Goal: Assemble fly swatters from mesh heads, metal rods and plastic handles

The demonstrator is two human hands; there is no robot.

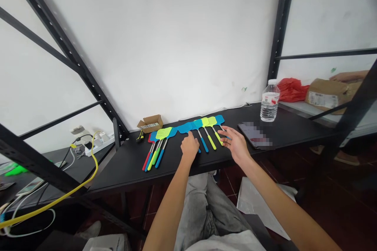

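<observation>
My left hand [190, 147] is closed over the shaft of a blue fly swatter [185, 127], whose handle is mostly hidden. My right hand [238, 146] has its fingers loosely apart beside the handle of the rightmost blue fly swatter [219, 119]; whether they touch it I cannot tell. Between the hands, a blue-handled swatter [204, 145] and two yellow-green swatters [211, 142] lie side by side with overlapping heads. Left of my left hand, several more swatters [159, 155] with red, blue, yellow and green handles lie fanned close together.
On the black table [118, 170] are an opened small cardboard box [150, 124], a black-and-yellow item [140, 137], a phone [251, 133] and a water bottle [270, 102]. Black rack posts [279, 19] flank the table. A yellow cable [94, 164] hangs at left. Another person's arm [350, 75] rests by a package [324, 92].
</observation>
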